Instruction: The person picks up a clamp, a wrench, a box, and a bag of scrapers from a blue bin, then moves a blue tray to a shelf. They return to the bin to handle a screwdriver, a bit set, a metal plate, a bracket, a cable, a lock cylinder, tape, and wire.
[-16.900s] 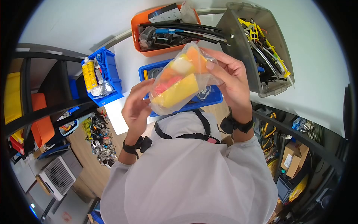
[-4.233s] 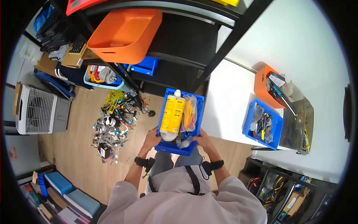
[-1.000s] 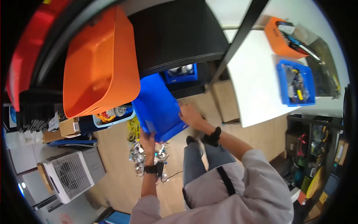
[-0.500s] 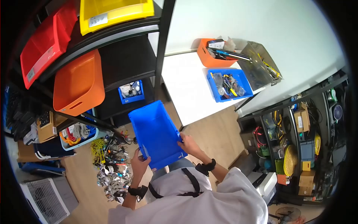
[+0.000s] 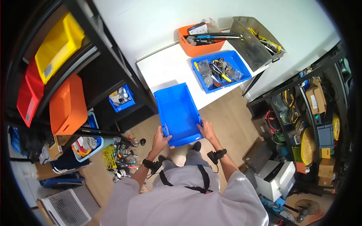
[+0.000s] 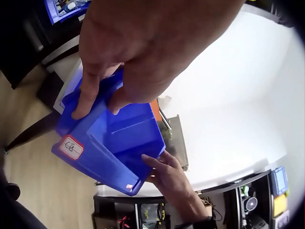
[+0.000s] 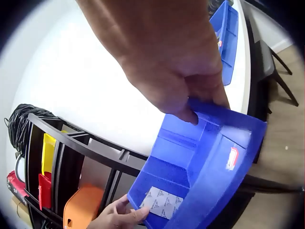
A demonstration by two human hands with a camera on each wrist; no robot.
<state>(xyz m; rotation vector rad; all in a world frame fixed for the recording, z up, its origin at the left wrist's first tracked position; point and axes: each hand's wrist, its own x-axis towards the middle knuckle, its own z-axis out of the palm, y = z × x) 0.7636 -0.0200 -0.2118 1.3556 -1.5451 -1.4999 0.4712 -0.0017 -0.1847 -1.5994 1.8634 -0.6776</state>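
An empty blue bin (image 5: 178,113) is held in front of the body, its far end over the white table's near edge. My left hand (image 5: 160,142) grips its left wall near the close corner; my right hand (image 5: 208,132) grips the right wall. In the left wrist view the left thumb and fingers (image 6: 88,98) pinch the bin's rim (image 6: 107,138), and a small label shows on its front. The right wrist view shows the right hand (image 7: 167,62) curled over the rim of the bin (image 7: 190,162), with a printed patch inside.
On the white table (image 5: 158,71) stand a blue bin of tools (image 5: 205,88), an orange bin (image 5: 200,49) and a grey tub (image 5: 250,49). Black shelving (image 5: 128,79) with coloured bins is at left, another rack at right. Loose parts (image 5: 126,154) lie on the floor.
The filled blue bin's place in the hands is taken by an empty one. Since half a second ago, the view has turned toward the table, and the held bin has come to its near edge.
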